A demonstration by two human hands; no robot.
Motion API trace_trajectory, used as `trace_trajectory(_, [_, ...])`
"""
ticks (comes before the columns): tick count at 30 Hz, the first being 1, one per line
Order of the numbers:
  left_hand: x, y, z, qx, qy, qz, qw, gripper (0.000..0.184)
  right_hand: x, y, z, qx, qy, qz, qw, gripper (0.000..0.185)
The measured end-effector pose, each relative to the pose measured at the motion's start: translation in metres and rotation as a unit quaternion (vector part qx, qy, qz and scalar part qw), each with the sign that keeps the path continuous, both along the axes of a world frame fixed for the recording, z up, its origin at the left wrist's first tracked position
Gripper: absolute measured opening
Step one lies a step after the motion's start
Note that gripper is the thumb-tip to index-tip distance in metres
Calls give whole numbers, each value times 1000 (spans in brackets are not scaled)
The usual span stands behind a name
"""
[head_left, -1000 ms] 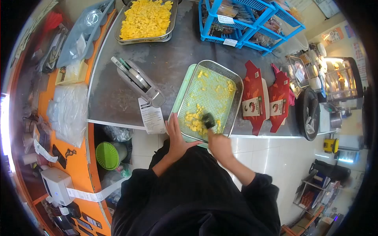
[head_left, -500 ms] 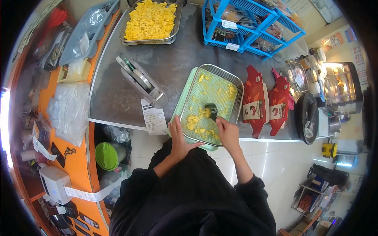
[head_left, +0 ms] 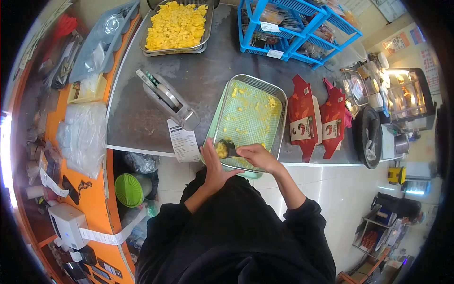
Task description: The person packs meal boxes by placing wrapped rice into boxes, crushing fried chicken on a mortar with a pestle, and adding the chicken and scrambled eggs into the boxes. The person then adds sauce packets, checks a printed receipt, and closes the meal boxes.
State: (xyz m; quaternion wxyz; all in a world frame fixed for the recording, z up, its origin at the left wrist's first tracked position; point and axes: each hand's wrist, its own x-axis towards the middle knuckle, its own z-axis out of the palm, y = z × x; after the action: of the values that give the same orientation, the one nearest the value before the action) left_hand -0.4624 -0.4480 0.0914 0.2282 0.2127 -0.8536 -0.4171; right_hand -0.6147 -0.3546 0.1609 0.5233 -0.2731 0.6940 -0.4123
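Gripping a black spoon [head_left: 231, 147] in my right hand [head_left: 259, 158], I held it with some yellow food [head_left: 221, 150] in its bowl, at the near left corner of a wire basket [head_left: 250, 124]. My left hand [head_left: 213, 169], fingers straight and thumb spread, lay against that same corner. The basket sat on a green tray [head_left: 217, 120] at the near edge of a metal table [head_left: 137, 124], left of two red boxes [head_left: 302, 116].

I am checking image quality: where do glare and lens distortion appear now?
Head view: distortion bows the long grey worktop, and the corners go black; head view, white glare fills a strip at far left; head view, bright streaks cross the pale tiled floor.
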Motion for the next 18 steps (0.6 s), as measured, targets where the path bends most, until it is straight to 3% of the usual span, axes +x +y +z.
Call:
trace_trajectory(3, [-1,-5,8,-4,11,-6,1000,131,-15,13,-12,24,-268,-90,959,30])
trace_trajectory(7, [-3,-7,16,-24,28,-4,999,130,-15,25,-12,-24,-364,-114,924,27])
trace_trajectory(11, [-2,-7,8,86,57,26,994,128,-16,49,-7,-89,-389,-145,905,33])
trace_trajectory(12, [2,-10,4,38,31,27,998,130,-18,59,1,-112,-390,-149,902,34])
trace_trajectory(15, [13,-14,-9,101,86,11,991,125,-25,98,38,-175,-349,-188,901,38])
trace_trajectory(18, [23,-20,-5,77,-10,6,997,103,-39,149,84,-226,-281,-257,897,39])
